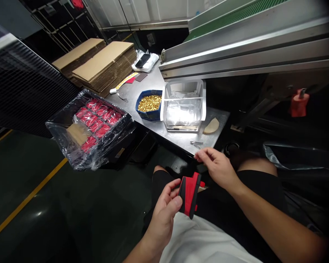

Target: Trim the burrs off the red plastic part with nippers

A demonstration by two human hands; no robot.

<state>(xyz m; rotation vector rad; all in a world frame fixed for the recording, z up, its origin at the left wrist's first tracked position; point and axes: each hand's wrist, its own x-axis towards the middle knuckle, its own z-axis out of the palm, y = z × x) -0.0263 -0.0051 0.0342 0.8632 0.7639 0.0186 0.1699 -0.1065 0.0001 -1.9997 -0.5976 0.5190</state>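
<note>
My left hand [166, 212] is closed round a red and black plastic part [190, 195], held tilted above my lap. The part is wedge-shaped, with small red tabs sticking out on its right side. My right hand [218, 166] hovers at the table's front corner, thumb and fingertips pinched together; anything between them is too small to make out. Just beyond those fingertips lies a small metal tool [196, 143]. A blue tray [150, 116] of small gold-coloured pieces [150, 103] stands farther back, beside a clear plastic bin [183, 128] with plastic bags inside.
At left, a plastic-lined box [63, 124] holds several red wrapped parts [95, 118]. Stacked cardboard [104, 60] and a phone [143, 61] on a white packet [152, 63] are behind. A half-round beige piece [211, 126] lies right of the bin. A conveyor [235, 47] slopes above right.
</note>
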